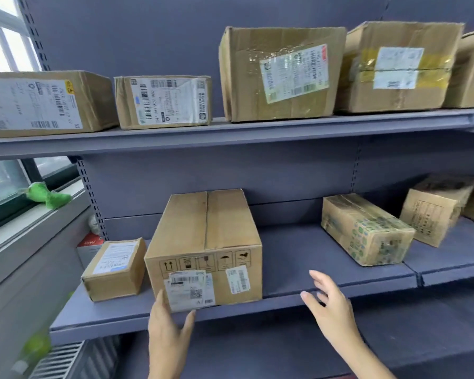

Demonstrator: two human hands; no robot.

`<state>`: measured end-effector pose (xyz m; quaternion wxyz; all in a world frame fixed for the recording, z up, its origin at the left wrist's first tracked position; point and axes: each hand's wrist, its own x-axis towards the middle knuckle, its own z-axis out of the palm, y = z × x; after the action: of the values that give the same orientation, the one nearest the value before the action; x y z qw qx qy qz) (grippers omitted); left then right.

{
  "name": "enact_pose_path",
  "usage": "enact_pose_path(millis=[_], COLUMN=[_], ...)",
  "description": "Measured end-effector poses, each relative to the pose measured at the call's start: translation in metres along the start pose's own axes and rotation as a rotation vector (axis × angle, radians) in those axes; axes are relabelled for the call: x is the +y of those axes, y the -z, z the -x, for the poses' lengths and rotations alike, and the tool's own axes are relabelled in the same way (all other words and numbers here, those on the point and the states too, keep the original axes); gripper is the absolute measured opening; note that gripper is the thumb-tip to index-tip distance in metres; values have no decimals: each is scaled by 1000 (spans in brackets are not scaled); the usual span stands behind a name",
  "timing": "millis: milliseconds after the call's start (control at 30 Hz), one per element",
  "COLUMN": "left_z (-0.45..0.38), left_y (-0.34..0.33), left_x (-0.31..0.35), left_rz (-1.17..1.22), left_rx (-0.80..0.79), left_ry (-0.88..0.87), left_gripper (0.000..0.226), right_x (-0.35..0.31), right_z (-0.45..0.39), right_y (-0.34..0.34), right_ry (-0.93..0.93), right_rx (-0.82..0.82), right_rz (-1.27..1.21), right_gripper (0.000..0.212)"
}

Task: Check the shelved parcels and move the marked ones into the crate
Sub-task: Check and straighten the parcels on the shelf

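A tall cardboard parcel [205,242] with handling symbols and two white labels stands on the lower shelf [326,258]. My left hand [170,329] is open just below its front face, fingertips near the bottom edge of the big label. My right hand [329,305] hovers open over the shelf's front edge, to the right of that parcel and not touching it. A small labelled box [115,272] sits to the parcel's left. Two more parcels [367,228] [435,212] lie further right on the same level. No crate is in view.
The upper shelf [230,132] carries several labelled cardboard boxes, such as a flat one [44,103] at the left and a large one [282,75] in the middle. A window sill with a green object [49,194] runs along the left. A radiator grille [58,362] sits at the bottom left.
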<state>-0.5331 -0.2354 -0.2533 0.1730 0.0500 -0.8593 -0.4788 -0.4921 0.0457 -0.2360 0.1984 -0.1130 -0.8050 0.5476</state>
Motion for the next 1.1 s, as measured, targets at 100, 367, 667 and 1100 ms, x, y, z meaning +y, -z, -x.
enact_pose_path(millis=[100,367,667,1100], left_z=[46,115,138,84], left_y=[-23,-64,-122,-217], left_x=[24,101,170,194], left_rz=[-30,-82,-96,-9], left_rx=[-33,-141,-324,-470], left_ry=[2,-205,-437,-453], left_gripper=[80,69,64,60], right_x=[10,19,19,55], right_z=[16,52,58,-12], right_y=[40,131,193,222], right_ry=[30,23,29,-103], right_rx=[-56,-110,-61,14], right_rz=[64,160,227,225], right_gripper=[43,48,56,57])
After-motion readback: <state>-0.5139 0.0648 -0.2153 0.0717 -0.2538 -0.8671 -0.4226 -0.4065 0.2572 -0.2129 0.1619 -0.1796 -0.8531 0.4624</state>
